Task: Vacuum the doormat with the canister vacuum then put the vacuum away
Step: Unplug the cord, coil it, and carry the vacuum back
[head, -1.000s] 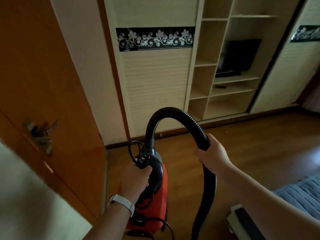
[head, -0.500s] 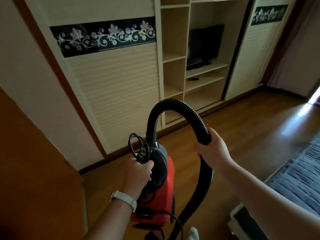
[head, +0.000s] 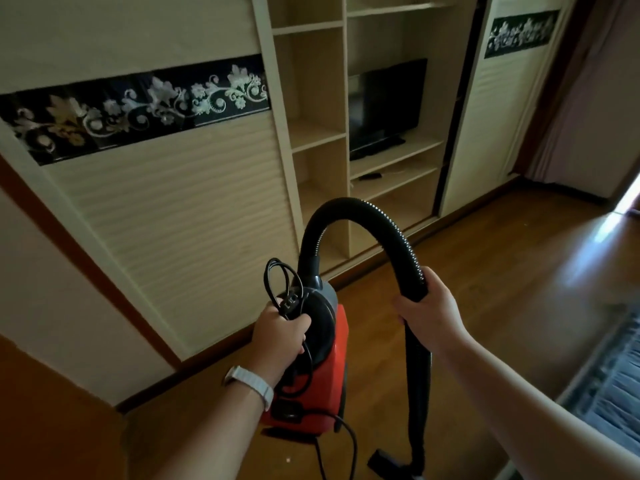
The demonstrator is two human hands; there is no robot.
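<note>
Vacuum (head: 322, 368), red, hung at lower centre; your left hand (head: 280, 332) gripped its handle and coiled cord (head: 282, 285). Your right hand (head: 427, 315) wrapped the black hose (head: 363, 216).

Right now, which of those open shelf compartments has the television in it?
The wide middle compartment on the right column holds the television; the narrow compartments to its left look bare, and the shelf below holds only a small dark object.

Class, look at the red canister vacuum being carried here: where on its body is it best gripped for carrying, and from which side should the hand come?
Grip the black handle on top of the red canister vacuum, coming from above, as the left hand does now. The body hangs upright beneath it, so the weight stays under the grip. The black ribbed hose arches out from the top, and the right hand holds it clear.
</note>
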